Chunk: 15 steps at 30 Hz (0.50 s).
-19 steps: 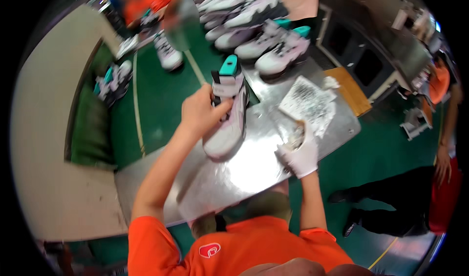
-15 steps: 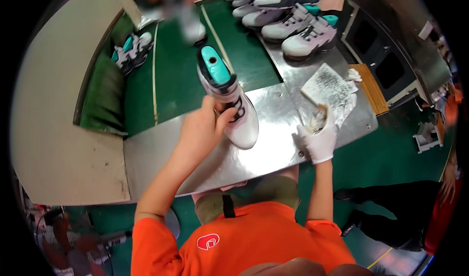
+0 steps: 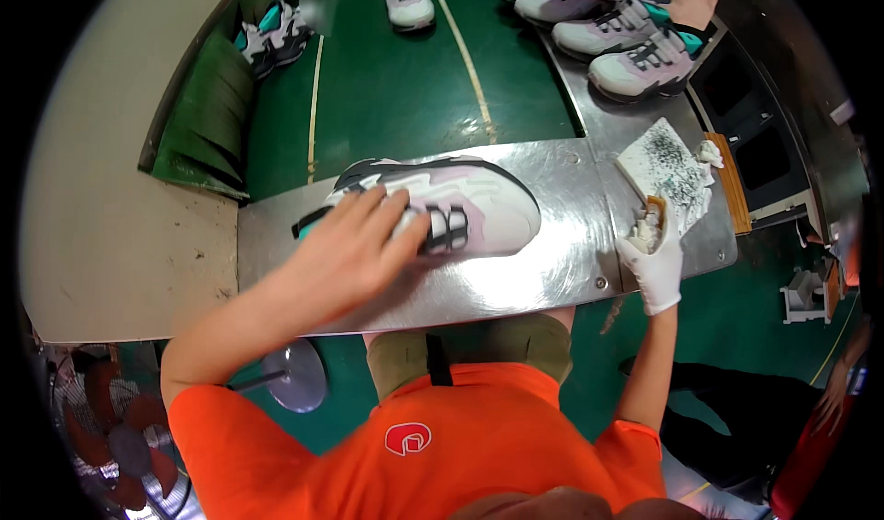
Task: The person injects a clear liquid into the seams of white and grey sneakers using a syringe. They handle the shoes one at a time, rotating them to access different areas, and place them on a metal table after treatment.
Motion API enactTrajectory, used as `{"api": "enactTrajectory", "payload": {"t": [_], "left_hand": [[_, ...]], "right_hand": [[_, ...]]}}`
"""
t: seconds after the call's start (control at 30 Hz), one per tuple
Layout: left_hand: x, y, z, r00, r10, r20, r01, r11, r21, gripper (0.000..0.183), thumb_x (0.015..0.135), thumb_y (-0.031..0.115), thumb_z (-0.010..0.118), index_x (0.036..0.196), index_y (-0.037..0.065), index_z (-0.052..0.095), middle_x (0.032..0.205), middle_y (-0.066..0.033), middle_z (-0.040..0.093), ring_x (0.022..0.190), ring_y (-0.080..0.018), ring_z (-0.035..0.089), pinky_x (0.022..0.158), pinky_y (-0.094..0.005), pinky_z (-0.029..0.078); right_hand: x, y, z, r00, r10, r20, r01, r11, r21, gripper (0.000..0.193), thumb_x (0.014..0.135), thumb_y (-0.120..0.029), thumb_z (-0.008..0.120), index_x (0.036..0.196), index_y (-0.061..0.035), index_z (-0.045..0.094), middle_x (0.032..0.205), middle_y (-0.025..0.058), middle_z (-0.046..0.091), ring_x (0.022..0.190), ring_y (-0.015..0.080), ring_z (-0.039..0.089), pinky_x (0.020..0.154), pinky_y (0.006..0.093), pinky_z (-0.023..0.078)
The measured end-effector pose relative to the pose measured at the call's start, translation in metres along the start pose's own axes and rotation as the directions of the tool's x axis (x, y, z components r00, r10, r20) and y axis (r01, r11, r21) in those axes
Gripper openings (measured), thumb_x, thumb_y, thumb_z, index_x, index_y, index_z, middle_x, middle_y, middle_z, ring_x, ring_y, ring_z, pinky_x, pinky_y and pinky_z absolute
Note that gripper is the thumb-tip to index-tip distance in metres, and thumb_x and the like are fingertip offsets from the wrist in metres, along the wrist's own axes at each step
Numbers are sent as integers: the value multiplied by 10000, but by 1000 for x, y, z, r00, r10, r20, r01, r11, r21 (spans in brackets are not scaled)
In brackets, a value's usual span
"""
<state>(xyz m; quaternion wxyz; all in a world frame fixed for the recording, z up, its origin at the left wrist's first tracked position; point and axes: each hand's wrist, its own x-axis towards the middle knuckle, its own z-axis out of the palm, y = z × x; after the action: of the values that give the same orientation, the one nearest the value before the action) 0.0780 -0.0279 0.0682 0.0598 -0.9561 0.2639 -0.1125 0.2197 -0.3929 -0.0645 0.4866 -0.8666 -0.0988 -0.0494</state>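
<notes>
A white, pale pink and black sneaker (image 3: 493, 202) lies on its side across the metal table plate (image 3: 562, 235), toe to the right. My bare left hand (image 3: 359, 244) grips it over the tongue and straps, covering part of the upper near the heel. A bit of teal lining shows at the collar. My right hand (image 3: 654, 262), in a white glove, is closed round a small brown and whitish object (image 3: 651, 224) whose kind I cannot make out. Just beyond that hand lies a white pad with dark speckles (image 3: 665, 166).
Several similar sneakers (image 3: 635, 60) stand at the back right. Another sneaker (image 3: 408, 0) sits on the green belt (image 3: 405, 87), and more (image 3: 276, 37) lean at its left wall. A fan (image 3: 124, 446) stands at lower left. At the right is another person's dark-trousered leg (image 3: 727, 428).
The sneaker has been turned from toe toward me to lying sideways, toe right. My left hand moved with it. My right hand keeps its object. Another sneaker now stands clearly on the belt.
</notes>
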Motion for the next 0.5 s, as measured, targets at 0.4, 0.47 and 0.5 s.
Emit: {"api": "enactTrajectory", "payload": {"t": [0.4,0.47,0.5], "left_hand": [[-69,29,32,960,-136,-245,74,966,-246,291,731,83,725,1017,102,679,1123,-199,627,1045,-378,607,807,-463,505],[-69,29,31,960,-144,-241,85,968,-238,300,727,73,734,1021,100,677,1123,-205,628,1049,-378,606,802,-464,503],[-68,29,31,962,-132,-239,76,970,-230,292,733,71,731,1019,97,675,1129,-205,628,1052,-379,606,804,-467,504]], "right_hand": [[-25,-24,-26,996,57,61,-60,998,35,867,652,-71,729,1434,1,361,1280,100,561,950,111,541,842,230,450],[-26,-9,-25,985,1,173,-24,991,131,857,669,-75,729,1436,6,356,1278,128,556,845,114,539,707,239,482],[-30,-10,-25,987,94,129,-130,942,311,830,681,-94,720,1424,13,366,1265,143,553,828,133,541,666,251,486]]}}
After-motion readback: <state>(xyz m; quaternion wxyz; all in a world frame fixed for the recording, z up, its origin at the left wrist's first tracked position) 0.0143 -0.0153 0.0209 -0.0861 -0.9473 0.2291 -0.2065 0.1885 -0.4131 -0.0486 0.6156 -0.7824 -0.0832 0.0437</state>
